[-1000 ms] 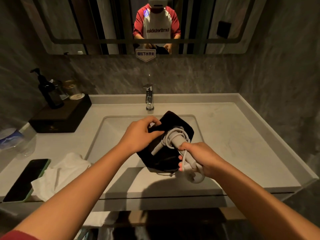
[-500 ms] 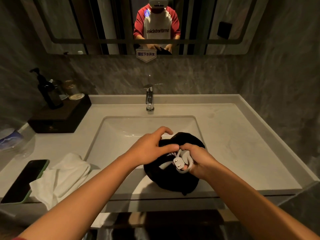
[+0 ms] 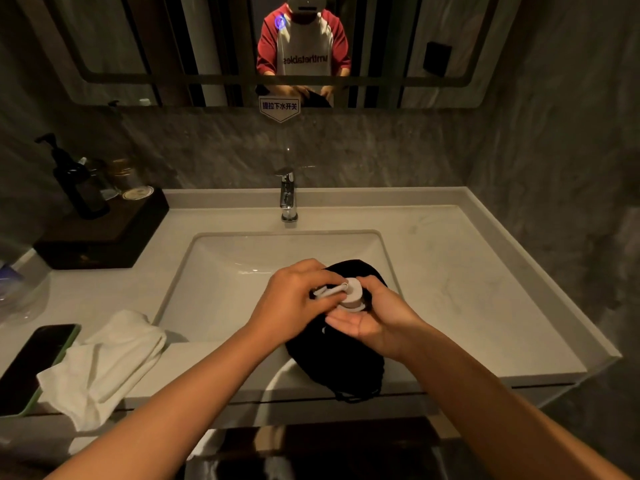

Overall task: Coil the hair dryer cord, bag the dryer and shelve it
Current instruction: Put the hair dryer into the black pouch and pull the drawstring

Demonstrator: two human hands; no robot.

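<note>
Tucking a pale hair dryer [image 3: 350, 295] into a soft black cloth bag [image 3: 341, 362] at the front edge of a smooth white sink [image 3: 242, 271].

Pinching the thin white cord [image 3: 329, 292] with the left hand [image 3: 294, 303], fingers curled tight around it beside the dryer's round end. Cupping the bag's mouth with the right hand [image 3: 375, 323], palm up, fingers loosely bent against the cloth and the dryer. Bulging and sagging over the marbled stone counter [image 3: 467, 271], most of the dryer sitting hidden inside. Lying at left: a crumpled white towel [image 3: 104, 362] and a flat dark phone [image 3: 31, 365].
</note>
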